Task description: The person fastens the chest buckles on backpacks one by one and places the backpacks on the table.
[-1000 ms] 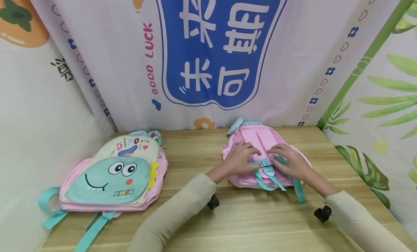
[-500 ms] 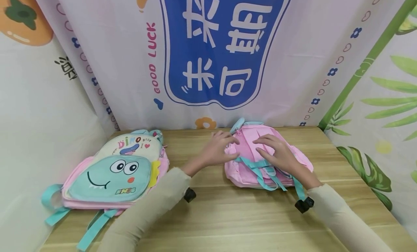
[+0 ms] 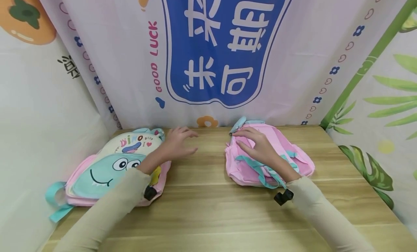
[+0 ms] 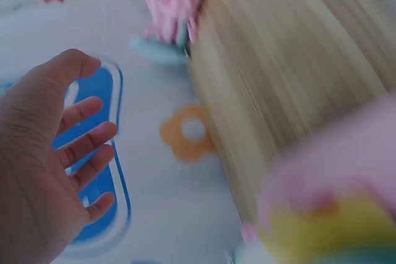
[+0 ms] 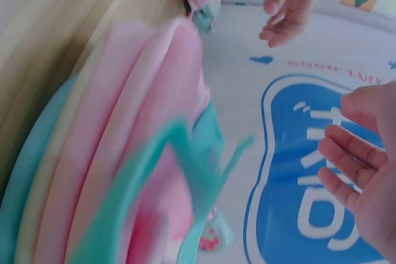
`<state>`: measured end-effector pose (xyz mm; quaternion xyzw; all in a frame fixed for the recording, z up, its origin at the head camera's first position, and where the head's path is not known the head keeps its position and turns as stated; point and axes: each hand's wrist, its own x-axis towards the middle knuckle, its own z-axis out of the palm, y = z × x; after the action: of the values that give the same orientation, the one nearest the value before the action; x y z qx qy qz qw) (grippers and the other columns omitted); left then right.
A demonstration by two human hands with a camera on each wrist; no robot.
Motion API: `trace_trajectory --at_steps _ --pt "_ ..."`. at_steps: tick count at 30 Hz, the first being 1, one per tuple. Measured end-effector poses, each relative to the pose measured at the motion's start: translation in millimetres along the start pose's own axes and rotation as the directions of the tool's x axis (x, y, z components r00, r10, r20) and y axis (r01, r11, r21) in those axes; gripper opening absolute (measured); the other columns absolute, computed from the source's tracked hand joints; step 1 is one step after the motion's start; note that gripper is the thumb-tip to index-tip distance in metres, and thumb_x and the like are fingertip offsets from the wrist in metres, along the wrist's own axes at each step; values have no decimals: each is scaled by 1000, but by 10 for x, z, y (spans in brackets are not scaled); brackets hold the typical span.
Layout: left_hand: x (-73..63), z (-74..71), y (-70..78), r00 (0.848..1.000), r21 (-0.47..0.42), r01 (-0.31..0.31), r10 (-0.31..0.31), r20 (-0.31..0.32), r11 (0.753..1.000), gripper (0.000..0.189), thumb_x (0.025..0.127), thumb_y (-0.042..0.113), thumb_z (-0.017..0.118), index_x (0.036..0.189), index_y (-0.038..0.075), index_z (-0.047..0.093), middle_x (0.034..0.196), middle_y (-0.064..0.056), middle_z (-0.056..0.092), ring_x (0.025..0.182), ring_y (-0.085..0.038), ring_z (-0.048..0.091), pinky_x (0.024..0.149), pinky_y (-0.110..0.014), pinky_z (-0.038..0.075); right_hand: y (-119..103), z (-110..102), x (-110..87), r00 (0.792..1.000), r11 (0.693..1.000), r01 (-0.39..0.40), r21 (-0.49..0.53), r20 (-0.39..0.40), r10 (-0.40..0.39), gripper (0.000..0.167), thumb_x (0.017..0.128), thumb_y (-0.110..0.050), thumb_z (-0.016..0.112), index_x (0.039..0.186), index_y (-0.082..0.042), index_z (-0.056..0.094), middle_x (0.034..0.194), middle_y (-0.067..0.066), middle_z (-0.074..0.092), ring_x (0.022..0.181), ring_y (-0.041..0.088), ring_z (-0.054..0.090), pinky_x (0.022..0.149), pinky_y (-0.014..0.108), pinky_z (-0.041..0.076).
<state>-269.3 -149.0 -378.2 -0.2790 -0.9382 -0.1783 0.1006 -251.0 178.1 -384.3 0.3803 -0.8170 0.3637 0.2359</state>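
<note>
On the left of the table lies a dino backpack (image 3: 94,176), its teal face panel upward and its teal straps to the left. My left hand (image 3: 176,143) is above its right edge, fingers loosely spread and holding nothing; the forearm hides part of the dino face. A pink backpack (image 3: 277,136) lies at the right with its back panel and teal straps up. Over that one hovers my right hand (image 3: 257,145), fingers relaxed. In the right wrist view the right hand (image 5: 365,171) shows nothing in its grasp, beside the loose teal strap (image 5: 124,196).
A wooden table (image 3: 202,208) carries both backpacks. Behind it hangs a white curtain (image 3: 293,82) with a blue printed sign. A leaf-patterned cloth (image 3: 384,110) borders the right side, and another white cloth (image 3: 42,118) the left.
Both hands have come off the pink backpack's straps and moved left. The left hand has gone farthest, over to the dino backpack; the right hand is still above the pink one.
</note>
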Motion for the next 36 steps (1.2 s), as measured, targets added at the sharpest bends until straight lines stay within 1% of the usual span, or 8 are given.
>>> trace_trajectory --at_steps 3,10,13,17,21,24,30,36 --pt "-160 -125 -235 1000 -11 25 -25 -4 1000 44 86 33 79 125 14 70 120 -10 69 114 -32 57 100 -56 44 -76 95 66 1000 999 -18 26 10 18 28 90 -2 72 118 -4 73 117 11 72 115 29 65 101 47 52" --pt "-538 -428 -718 989 -7 149 -149 17 989 49 91 28 76 135 11 63 125 -15 66 118 -36 57 101 -59 47 -210 363 192 999 996 -13 86 47 9 28 92 -5 71 120 -2 72 117 12 72 112 28 67 99 47 55" --pt "-711 -542 -886 975 -28 220 -220 26 975 53 92 28 75 139 10 59 126 -18 64 118 -38 56 97 -59 50 -280 498 237 997 992 -22 124 72 13 29 93 -6 70 122 -3 70 119 12 72 110 27 66 97 46 56" --pt "-953 -687 -1059 953 -105 302 -299 48 947 59 94 26 74 145 6 51 134 -23 57 122 -42 53 97 -62 49 -383 693 274 994 988 -30 148 110 14 32 94 -7 70 126 -3 68 118 12 71 107 26 66 96 44 56" --pt "-1170 -808 -1209 938 -142 344 -335 83 928 65 95 32 73 148 5 47 139 -26 52 126 -46 50 100 -65 47 -457 897 296 988 990 -26 138 157 4 37 94 -9 71 130 -3 65 121 13 70 108 27 67 96 43 56" --pt "-1321 -899 -1315 927 -132 369 -355 118 920 68 95 35 73 149 5 46 141 -28 53 127 -47 50 100 -68 46 -507 1062 307 980 988 -42 146 200 12 42 94 -11 72 134 -2 62 126 15 67 110 27 66 97 44 56" --pt "-1552 -1011 -1539 915 -135 394 -375 145 909 70 93 31 75 149 1 45 143 -32 51 128 -51 48 100 -72 40 -618 1333 307 950 981 -115 154 307 63 53 96 -21 71 145 -6 53 138 17 61 120 30 63 101 45 54" --pt "-1698 -1000 -1695 886 -107 447 -423 192 888 77 91 38 76 151 1 42 153 -36 36 136 -58 35 102 -77 33 -690 1557 282 888 974 -210 79 431 156 65 99 -36 67 155 -14 42 155 12 48 142 30 48 115 47 43"
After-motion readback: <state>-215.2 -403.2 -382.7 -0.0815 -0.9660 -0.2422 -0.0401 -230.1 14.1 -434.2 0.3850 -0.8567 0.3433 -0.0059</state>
